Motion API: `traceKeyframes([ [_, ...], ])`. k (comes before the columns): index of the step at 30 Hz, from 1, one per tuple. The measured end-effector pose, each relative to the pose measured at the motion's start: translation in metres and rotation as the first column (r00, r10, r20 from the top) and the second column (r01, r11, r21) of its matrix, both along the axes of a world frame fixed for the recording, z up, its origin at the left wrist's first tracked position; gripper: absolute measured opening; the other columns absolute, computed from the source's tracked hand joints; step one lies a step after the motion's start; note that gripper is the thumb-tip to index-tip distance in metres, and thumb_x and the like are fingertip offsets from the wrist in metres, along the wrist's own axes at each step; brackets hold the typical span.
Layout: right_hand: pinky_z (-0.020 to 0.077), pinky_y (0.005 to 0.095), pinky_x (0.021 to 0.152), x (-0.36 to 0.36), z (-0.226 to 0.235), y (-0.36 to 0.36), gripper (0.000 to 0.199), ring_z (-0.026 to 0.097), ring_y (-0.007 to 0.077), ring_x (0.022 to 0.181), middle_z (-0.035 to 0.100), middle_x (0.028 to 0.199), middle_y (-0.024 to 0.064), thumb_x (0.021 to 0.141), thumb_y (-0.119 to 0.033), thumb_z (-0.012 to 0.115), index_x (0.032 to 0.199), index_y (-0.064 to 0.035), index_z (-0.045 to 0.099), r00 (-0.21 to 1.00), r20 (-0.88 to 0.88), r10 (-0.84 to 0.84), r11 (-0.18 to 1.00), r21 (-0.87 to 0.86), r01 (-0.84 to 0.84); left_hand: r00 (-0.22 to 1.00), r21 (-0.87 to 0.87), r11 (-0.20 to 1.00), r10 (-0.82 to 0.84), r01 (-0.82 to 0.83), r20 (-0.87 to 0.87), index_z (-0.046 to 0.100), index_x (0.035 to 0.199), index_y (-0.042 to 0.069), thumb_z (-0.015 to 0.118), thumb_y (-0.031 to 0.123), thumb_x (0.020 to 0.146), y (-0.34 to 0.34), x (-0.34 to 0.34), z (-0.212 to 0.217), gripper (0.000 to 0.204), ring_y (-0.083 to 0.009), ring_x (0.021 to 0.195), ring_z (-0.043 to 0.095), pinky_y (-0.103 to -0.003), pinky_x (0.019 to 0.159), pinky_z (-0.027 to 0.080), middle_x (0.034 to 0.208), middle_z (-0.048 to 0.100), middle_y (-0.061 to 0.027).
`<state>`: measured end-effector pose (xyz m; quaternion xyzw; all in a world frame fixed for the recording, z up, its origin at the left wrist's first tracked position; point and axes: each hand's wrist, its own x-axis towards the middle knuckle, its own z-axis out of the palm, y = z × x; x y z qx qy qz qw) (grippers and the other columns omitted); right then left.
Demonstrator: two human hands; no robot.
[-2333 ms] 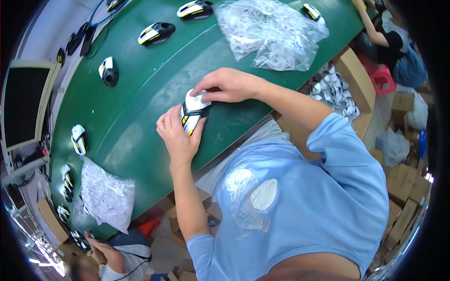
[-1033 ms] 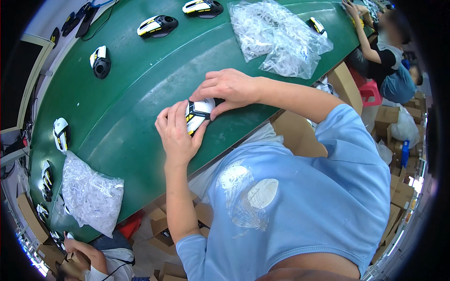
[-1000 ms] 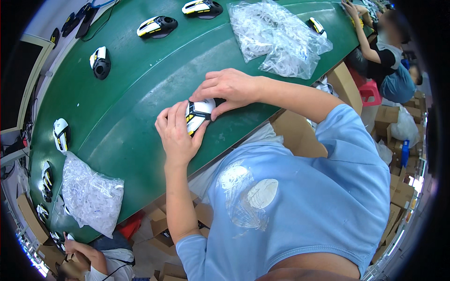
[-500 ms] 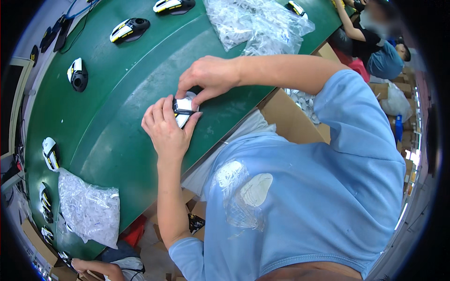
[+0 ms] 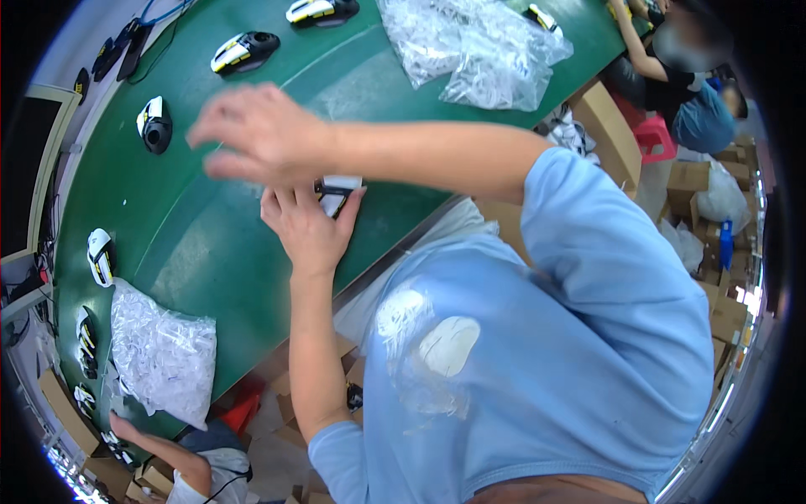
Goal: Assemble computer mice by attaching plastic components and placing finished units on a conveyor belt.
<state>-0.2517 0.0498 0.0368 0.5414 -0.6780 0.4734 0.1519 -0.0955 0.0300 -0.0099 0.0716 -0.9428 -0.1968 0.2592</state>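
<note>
A black, white and yellow computer mouse (image 5: 337,193) rests on the green belt (image 5: 210,244) near its front edge, with my left hand (image 5: 307,227) cupped around it. Above and to the left of it, my right hand (image 5: 256,134) hovers over the belt with fingers spread and nothing in it. My right forearm crosses above the mouse and hides part of it.
More mice lie along the belt: one (image 5: 154,123) at the left, one (image 5: 245,50) further back, one (image 5: 322,10) at the top, one (image 5: 100,256) at the far left. Heaps of clear plastic bags (image 5: 478,46) (image 5: 161,353) lie on it. Other people work at the top right (image 5: 684,92) and bottom left (image 5: 180,458). Cardboard boxes (image 5: 600,126) stand beside me.
My right hand has let go of the mouse and swung up and left over the belt, fingers spread. The left hand stays on the mouse. The view has shifted slightly.
</note>
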Motion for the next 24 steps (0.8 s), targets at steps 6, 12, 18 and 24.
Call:
traceKeyframes([
  [6,0.0551,0.0408,0.097,-0.041,0.099,0.07,0.034,0.07,0.0325,0.113,0.075,0.118,0.0133,0.107,-0.033,0.069,0.129,-0.0071,0.074,0.967,0.204,0.152,0.983,-0.135,-0.126,0.998,0.072,0.997,-0.008,0.003,0.067,0.066,0.132,0.004,0.093,0.044,0.081,-0.006,0.005,0.004,0.07,-0.0394,0.129,0.053,-0.054,0.111,0.038,0.132,0.064,-0.0169],
  [12,0.0569,0.0317,0.085,-0.129,0.058,0.255,0.019,0.073,0.0199,0.093,0.079,0.107,0.01,0.106,-0.015,0.071,0.117,-0.0022,0.079,0.93,0.151,-0.336,0.917,0.275,0.287,0.907,-0.18,0.889,0.413,-0.422,-0.088,0.065,0.139,0.006,0.082,0.048,0.094,-0.1,-0.058,0.029,0.064,-0.0425,0.134,0.053,-0.059,0.111,0.04,0.144,0.059,-0.021],
  [18,0.0571,0.0438,0.09,-0.176,-0.008,0.317,0.022,0.072,0.0326,0.098,0.077,0.104,0.0107,0.1,-0.024,0.074,0.114,-0.0079,0.08,0.899,-0.123,-0.419,0.716,0.564,0.411,0.976,-0.439,0.899,0.096,-0.001,0.193,0.052,0.159,0.016,0.079,0.047,0.096,-0.149,-0.183,0.029,0.075,-0.0492,0.152,0.041,-0.062,0.121,0.037,0.167,0.043,-0.0248],
  [24,0.0553,0.0486,0.09,-0.184,-0.004,0.3,0.016,0.069,0.0369,0.102,0.073,0.101,0.0149,0.095,-0.018,0.075,0.105,-0.0058,0.077,0.943,-0.103,-0.316,0.675,0.674,0.3,0.83,-0.283,0.959,0.174,-0.02,0.529,0.059,0.151,0.007,0.076,0.069,0.09,-0.141,-0.221,0.046,0.089,-0.0468,0.131,0.059,-0.057,0.11,0.05,0.145,0.062,-0.0247],
])
